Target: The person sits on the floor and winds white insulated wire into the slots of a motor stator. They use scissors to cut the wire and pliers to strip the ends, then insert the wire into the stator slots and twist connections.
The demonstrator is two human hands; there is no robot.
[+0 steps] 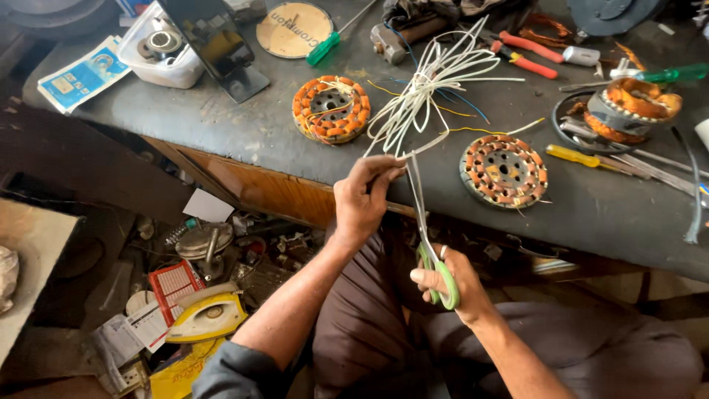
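While the left hand (363,198) pinches a bundle of white wires (428,81) fanning over the desk (244,125) edge, the right hand (454,284) grips green-handled scissors (427,229), blades up at the pinch. Wound stators: one (331,108) left of the wires, one (504,171) right.

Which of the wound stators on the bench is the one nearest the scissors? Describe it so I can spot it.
Start at the dark bench and follow its front edge right of the white sleeving bundle held in the left hand. The stator lies flat there, above the scissors. Unlike the orange-taped one, its coils are bare copper brown.
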